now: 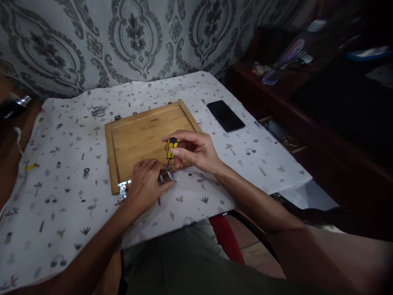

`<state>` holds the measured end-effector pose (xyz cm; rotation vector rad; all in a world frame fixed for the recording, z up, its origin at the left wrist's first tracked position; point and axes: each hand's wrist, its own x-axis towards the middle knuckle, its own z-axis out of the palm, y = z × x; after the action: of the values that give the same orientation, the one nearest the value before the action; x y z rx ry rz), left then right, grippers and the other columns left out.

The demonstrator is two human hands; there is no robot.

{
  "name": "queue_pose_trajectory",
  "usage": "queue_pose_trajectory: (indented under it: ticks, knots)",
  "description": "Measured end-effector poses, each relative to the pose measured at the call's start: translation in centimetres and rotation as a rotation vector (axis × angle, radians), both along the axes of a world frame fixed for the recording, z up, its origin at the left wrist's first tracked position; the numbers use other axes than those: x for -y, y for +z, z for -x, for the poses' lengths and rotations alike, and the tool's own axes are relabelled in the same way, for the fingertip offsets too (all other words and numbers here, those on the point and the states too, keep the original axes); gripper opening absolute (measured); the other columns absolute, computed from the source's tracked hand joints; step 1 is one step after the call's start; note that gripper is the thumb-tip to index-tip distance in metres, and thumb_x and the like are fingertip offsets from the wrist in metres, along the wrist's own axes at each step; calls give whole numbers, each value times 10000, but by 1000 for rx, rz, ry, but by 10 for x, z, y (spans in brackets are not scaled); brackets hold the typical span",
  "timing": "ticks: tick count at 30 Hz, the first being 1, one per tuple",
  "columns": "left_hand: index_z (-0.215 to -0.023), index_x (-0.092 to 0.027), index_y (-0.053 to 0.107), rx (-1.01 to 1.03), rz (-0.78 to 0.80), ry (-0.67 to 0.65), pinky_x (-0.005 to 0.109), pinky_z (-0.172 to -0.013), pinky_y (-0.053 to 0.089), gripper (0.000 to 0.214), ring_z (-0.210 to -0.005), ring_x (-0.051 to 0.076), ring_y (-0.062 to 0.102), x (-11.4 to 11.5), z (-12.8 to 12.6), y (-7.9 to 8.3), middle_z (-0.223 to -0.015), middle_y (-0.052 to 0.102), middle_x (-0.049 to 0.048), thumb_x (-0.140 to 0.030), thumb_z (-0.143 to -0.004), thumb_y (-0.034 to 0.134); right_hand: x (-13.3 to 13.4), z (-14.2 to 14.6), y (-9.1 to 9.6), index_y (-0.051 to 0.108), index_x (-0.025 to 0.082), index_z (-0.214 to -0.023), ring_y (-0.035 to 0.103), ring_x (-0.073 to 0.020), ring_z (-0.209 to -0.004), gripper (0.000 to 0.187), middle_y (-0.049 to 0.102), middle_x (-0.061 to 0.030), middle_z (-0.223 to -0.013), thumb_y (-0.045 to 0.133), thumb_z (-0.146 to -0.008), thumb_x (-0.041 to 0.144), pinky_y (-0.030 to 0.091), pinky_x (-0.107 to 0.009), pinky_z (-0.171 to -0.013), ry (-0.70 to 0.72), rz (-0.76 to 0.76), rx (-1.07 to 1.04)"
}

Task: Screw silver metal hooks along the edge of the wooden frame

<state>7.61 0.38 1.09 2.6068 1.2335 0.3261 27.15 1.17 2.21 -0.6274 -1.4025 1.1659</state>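
Note:
A wooden cabinet door [147,133] with a raised frame lies flat in front of me. My right hand [196,151] grips the yellow and black handle of a small screwdriver [172,148], its shaft pointing down. The tip meets a metal hinge [167,177] at the door's near edge, though the exact contact is too small to make out. Bent over that edge, my left hand [145,182] pinches the hinge between thumb and fingers, partly hiding it. Another metal hinge [123,189] shows at the near left corner, beside my left hand.
A printed white cloth [70,164] covers the table. Right of the door lies a black phone [226,115]. Patterned fabric [135,37] hangs behind. On the dark red furniture [260,90] at right, a clear bottle [285,57] stands. A pale cord [20,143] lies at left.

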Motion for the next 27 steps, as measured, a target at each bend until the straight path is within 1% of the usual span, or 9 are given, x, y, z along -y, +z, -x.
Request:
queue_pose_trajectory:
  ticks: [5, 7, 9, 12, 18, 23, 27]
  knots:
    - [-886, -189, 651, -30, 16, 3, 471, -846, 494, 306, -917, 308, 656, 0, 0, 2, -893, 697, 53, -419, -814, 839, 2, -1, 6, 759, 167, -1050, 636, -53, -461, 288, 667, 57, -668, 789, -865, 385, 527, -150, -462, -104, -39, -40]
    - [-892, -186, 656, -38, 23, 2, 467, -846, 491, 305, -924, 309, 653, 0, -1, 2, -896, 698, 55, -416, -813, 840, 3, -1, 8, 760, 167, -1041, 622, -51, -450, 287, 642, 64, -643, 784, -869, 396, 512, -147, -448, -116, -39, -33]
    - [-891, -188, 656, -35, 21, 4, 460, -848, 488, 300, -930, 307, 651, 0, -1, 3, -896, 699, 52, -412, -814, 839, 4, -2, 8, 761, 169, -1051, 618, -54, -455, 298, 622, 70, -626, 777, -873, 407, 509, -150, -451, -107, -25, -9]
    - [-890, -192, 653, -32, 24, 13, 458, -850, 483, 295, -933, 305, 649, 0, -1, 2, -902, 700, 50, -412, -816, 834, 4, -2, 7, 760, 174, -1083, 625, -54, -475, 316, 639, 62, -672, 771, -878, 414, 512, -156, -464, -81, 5, 23]
    - [-897, -195, 656, -31, 32, 6, 473, -856, 487, 289, -939, 307, 649, 0, -1, 3, -913, 697, 51, -417, -823, 825, 3, -1, 5, 760, 175, -1079, 617, -40, -465, 301, 634, 72, -665, 776, -875, 397, 504, -146, -470, -56, -7, 7]
    - [-882, -205, 644, -1, 8, 4, 474, -848, 490, 263, -931, 305, 652, 0, 0, 0, -908, 698, 50, -411, -839, 803, 4, 0, 5, 742, 164, -1079, 614, -47, -474, 323, 606, 81, -625, 772, -877, 415, 499, -149, -478, -43, 12, 18]
    - [-881, -209, 633, -3, -5, 5, 472, -856, 492, 283, -933, 304, 655, 0, 0, -1, -908, 698, 48, -411, -822, 821, 4, 1, 4, 725, 157, -1069, 622, -50, -486, 316, 614, 78, -634, 778, -874, 401, 503, -152, -489, -18, 28, 13]
